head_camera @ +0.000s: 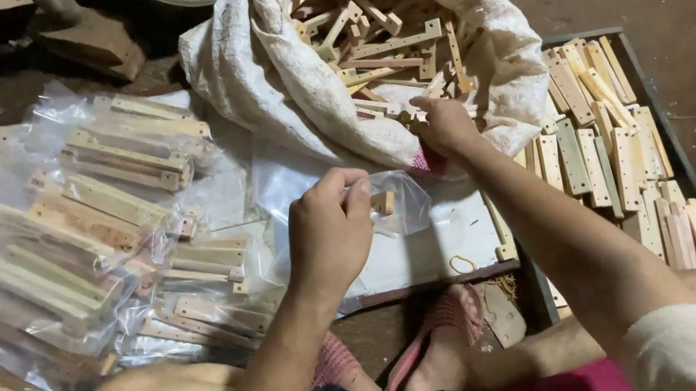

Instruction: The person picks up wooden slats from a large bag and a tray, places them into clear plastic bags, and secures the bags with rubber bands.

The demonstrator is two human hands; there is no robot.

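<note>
My left hand (330,227) pinched the mouth of a clear bag (402,205) with a small wooden piece (383,203) at its opening. My right hand (442,124) reached into the white sack (287,63), touching the drilled wooden strips (384,46) heaped inside. Filled bags (87,232) lay piled to the left; a tray (661,121) of flat strips sat to the right.

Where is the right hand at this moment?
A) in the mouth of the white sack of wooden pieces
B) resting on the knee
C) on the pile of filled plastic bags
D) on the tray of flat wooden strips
A: the right hand reaches into the open white sack, fingers among the wooden pieces.
</note>
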